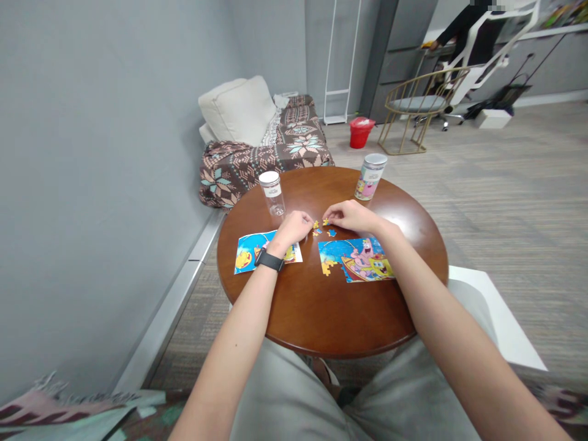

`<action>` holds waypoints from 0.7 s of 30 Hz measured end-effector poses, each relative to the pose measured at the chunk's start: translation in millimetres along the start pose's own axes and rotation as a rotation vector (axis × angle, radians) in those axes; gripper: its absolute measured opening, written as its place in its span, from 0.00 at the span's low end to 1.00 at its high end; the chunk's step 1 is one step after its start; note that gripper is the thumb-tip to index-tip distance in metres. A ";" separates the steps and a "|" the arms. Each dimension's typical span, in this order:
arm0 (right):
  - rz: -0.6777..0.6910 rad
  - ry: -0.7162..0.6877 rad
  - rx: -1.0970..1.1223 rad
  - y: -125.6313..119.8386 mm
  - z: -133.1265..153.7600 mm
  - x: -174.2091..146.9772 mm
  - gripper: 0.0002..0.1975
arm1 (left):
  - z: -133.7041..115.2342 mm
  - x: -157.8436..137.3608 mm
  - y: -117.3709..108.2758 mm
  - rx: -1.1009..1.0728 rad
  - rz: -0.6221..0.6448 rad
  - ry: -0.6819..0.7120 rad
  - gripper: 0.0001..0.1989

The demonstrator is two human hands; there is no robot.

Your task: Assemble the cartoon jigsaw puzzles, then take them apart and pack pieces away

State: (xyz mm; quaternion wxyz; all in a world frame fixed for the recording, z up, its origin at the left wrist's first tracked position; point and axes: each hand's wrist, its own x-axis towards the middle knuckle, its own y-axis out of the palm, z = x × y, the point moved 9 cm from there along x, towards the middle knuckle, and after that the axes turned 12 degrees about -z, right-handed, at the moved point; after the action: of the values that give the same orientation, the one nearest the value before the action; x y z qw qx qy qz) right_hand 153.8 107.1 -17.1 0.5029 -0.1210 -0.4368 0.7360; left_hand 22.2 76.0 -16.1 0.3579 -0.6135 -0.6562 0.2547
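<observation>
My left hand (pixel 295 227), with a dark band on its wrist, pinches a small yellow puzzle piece (pixel 316 225) at its fingertips. Across from it, my right hand (pixel 350 215) has thumb and fingers closed on another yellow puzzle piece (pixel 326 222). Just below the fingertips lies a loose blue piece (pixel 331 233), beside one more small piece (pixel 316 232). A partly assembled cartoon jigsaw puzzle (pixel 358 257) lies under my right forearm, with a gap at its lower left. Beneath my left wrist is a printed picture card (pixel 246 250) with a similar scene, partly covered.
On the round wooden table (pixel 316 318) stand a clear jar with a white lid (pixel 272 193) and a printed jar with a silver lid (pixel 370 177). Beyond are a patterned sofa (pixel 294 144), a red bin (pixel 361 132), a wire chair (pixel 416 104) and a person (pixel 463 27).
</observation>
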 end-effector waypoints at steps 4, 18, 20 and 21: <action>-0.010 -0.056 -0.030 -1.0 1.7 0.7 0.12 | 0.4 -0.7 -0.1 -0.001 0.012 -0.026 0.10; -0.081 -0.138 -0.070 -8.8 10.1 1.6 0.13 | -9.5 -1.7 -3.6 -0.010 -0.001 0.055 0.11; -0.064 -0.109 -0.054 -7.8 10.1 0.8 0.12 | -10.3 -1.1 -3.3 -0.016 -0.003 0.072 0.11; -0.050 -0.088 -0.045 -6.9 9.8 0.3 0.12 | -10.7 -0.9 -3.1 -0.020 -0.005 0.081 0.11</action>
State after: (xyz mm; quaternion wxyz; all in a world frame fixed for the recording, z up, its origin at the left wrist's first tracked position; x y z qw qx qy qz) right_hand 152.0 103.1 -6.0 0.4985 -0.0888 -0.4779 0.7177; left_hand 28.6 73.7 -7.2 0.3785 -0.6253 -0.6453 0.2222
